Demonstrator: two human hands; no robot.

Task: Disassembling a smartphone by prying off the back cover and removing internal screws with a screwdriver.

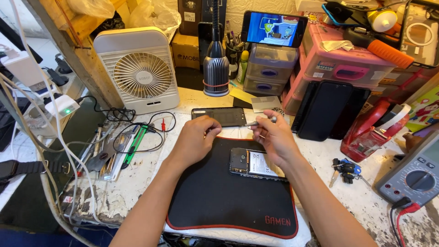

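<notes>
My right hand [273, 139] holds a thin metal tool [260, 122], tweezers or a small screwdriver, its tip pointing left toward my left hand [196, 137]. My left hand has its fingertips pinched together right at the tool's tip; whether something tiny sits between them I cannot tell. Both hands hover over the far edge of a black mat with red trim [215, 196]. An opened phone [256, 163] with its back off and battery showing lies on the mat under my right wrist. A dark phone panel [224, 115] lies just beyond the hands.
A white desk fan [139, 68] stands at the back left and a lamp base [216, 71] behind the panel. Hand tools [112, 148] and cables lie left of the mat. Pink drawers [343, 64], a black phone case [327, 110], keys [344, 168] and a multimeter [414, 176] crowd the right.
</notes>
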